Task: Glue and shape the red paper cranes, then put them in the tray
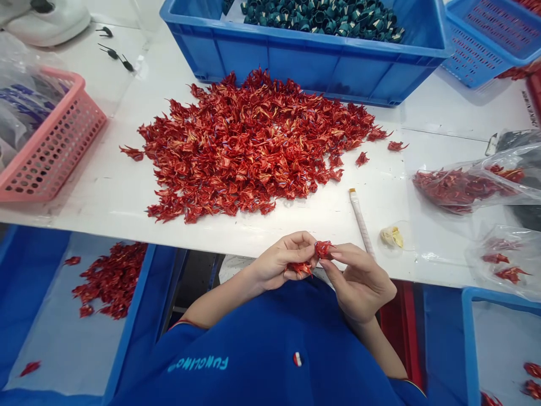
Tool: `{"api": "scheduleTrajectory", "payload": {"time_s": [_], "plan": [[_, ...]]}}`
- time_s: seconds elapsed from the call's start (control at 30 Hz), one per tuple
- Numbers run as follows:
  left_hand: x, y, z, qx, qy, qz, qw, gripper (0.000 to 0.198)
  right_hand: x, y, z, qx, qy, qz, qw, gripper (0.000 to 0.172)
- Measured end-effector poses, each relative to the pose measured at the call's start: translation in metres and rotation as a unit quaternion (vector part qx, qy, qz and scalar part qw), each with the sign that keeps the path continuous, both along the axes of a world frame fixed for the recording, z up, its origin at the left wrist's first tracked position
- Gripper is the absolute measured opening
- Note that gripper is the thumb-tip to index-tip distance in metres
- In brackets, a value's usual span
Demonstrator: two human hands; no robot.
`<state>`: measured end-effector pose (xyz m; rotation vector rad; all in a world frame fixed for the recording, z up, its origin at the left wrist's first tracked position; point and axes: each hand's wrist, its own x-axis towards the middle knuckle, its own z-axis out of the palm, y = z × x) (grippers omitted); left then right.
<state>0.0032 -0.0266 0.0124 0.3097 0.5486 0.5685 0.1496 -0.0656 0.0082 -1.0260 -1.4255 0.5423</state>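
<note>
Blue shirt (257, 338), left hand (279, 261) curled round red pieces (323, 249), right hand (362, 285) (pinched) on one

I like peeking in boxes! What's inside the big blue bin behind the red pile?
Inside the blue bin are many dark green pieces and something white. Whatever lies beneath the top pieces is covered.

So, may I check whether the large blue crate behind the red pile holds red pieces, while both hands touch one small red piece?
Not quite: the large blue crate behind the red pile holds dark green pieces, not red ones, as the head view shows. The left hand and right hand do both touch one small red piece.
</note>
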Motion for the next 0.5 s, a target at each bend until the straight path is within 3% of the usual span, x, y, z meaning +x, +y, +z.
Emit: {"api": "scheduleTrajectory", "payload": {"time_s": [0.17,0.3,0.5], "plan": [[0.0,-0.001,-0.001,0.019,0.024,0.001,1.0,0.048,0.003,-0.001,0.001,0.05,-0.088,-0.02,0.995,0.047],[0.002,-0.005,-0.003,0.083,0.085,0.043,0.992,0.047,0.007,-0.002,-0.001,0.077,-0.16,-0.027,0.984,0.052],[0.003,-0.01,-0.003,0.259,0.194,0.151,0.934,0.042,0.009,-0.004,-0.009,0.099,-0.152,-0.041,0.983,0.039]]}}
